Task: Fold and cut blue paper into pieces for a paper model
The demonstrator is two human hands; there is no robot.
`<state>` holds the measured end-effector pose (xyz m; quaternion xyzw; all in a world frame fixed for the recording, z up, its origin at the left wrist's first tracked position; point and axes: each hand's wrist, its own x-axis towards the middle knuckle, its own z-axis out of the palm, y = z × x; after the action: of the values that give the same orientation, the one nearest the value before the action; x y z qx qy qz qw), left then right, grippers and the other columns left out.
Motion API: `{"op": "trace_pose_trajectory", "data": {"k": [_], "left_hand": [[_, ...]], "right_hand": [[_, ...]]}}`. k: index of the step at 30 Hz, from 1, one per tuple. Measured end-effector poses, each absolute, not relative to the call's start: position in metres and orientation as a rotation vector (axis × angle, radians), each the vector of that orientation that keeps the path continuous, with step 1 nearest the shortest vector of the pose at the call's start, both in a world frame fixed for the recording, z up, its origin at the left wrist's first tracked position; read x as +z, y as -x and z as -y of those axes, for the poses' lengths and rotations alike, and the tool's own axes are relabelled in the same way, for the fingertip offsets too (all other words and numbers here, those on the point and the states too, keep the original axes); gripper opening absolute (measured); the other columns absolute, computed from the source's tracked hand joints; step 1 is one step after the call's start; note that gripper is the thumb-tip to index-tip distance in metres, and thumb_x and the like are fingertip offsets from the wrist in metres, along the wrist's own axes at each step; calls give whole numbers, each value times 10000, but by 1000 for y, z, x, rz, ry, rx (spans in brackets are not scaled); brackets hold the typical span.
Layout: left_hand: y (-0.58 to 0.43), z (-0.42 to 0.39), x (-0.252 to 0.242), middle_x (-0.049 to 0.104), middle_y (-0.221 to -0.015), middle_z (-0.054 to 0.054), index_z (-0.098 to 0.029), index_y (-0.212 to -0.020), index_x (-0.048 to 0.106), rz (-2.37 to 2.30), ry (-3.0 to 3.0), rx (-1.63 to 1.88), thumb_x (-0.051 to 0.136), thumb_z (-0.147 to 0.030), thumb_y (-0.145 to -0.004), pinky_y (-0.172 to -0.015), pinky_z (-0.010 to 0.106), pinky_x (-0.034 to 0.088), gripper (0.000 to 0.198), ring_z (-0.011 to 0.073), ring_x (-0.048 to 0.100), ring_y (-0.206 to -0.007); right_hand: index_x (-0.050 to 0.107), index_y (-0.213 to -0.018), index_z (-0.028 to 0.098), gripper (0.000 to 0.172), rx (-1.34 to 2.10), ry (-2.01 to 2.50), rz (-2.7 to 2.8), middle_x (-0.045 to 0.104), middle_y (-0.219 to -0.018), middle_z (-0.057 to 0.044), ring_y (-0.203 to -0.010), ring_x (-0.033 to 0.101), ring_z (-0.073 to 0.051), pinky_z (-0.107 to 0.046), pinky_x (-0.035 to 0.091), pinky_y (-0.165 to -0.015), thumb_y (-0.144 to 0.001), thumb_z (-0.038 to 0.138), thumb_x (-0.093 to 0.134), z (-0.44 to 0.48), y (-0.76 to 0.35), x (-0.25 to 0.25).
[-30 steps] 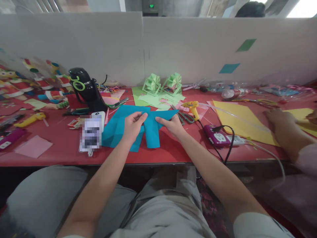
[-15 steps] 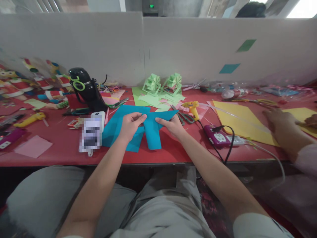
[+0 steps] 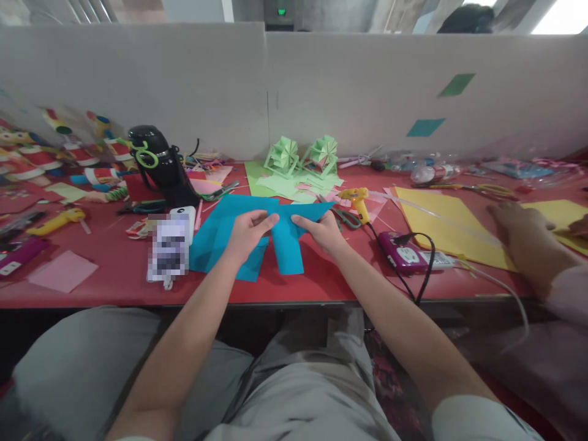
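Between my two hands is a sheet of blue paper (image 3: 287, 248), bent so that a curved flap hangs down in the middle. My left hand (image 3: 250, 231) pinches its left part, thumb on top. On the other side, my right hand (image 3: 323, 230) grips the right part, where a pointed corner sticks out beyond the fingers. More blue paper sheets (image 3: 220, 229) lie on the table behind and left of my left hand. Just past my right hand are scissors (image 3: 348, 218), partly hidden, and a yellow glue gun (image 3: 359, 202).
Two light green folded-paper shapes (image 3: 323, 154) stand at the back. A black bottle (image 3: 160, 165) and a phone (image 3: 171, 248) are to the left. Rightward lie a purple power strip (image 3: 400, 252) with cables and yellow paper (image 3: 441, 220), touched by another person's hand (image 3: 528, 233).
Both my hands have shifted slightly to the right with the blue paper. Its hanging flap has moved a little right and shows slightly wider.
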<state>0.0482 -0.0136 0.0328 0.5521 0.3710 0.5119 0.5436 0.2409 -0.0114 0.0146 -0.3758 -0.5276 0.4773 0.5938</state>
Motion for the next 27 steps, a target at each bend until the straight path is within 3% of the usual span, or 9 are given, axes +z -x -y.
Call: {"op": "trace_pose_trajectory", "data": {"k": [8,17,27], "left_hand": [[-47,9,24,616,-645,5,-153,-695,621,-1026,-1414,1221,802,-500,-645,-565,258,483,395,146,582,-605],[-50,15,27,589,-611,6,-165,-614,609,-971,-1494,1164,778,-501,-672,-558,270,484,380,150,569,-593],[-46,8,26,661,-720,14,-155,-803,686,-1010,-1394,1346,801,-486,-661,-628,250,508,377,140,601,-664]], "right_hand": [[652,-669,166,298,1034,890,1264,641,-664,1,-615,567,-135,-293,491,-619,-647,407,826,11,-240,15],[672,-753,179,324,1023,894,1197,718,-845,-46,-759,645,-186,-319,545,-682,-624,429,833,8,-242,16],[701,-747,176,290,1052,891,1285,721,-770,-26,-714,657,-188,-333,553,-685,-636,408,836,12,-241,16]]}}
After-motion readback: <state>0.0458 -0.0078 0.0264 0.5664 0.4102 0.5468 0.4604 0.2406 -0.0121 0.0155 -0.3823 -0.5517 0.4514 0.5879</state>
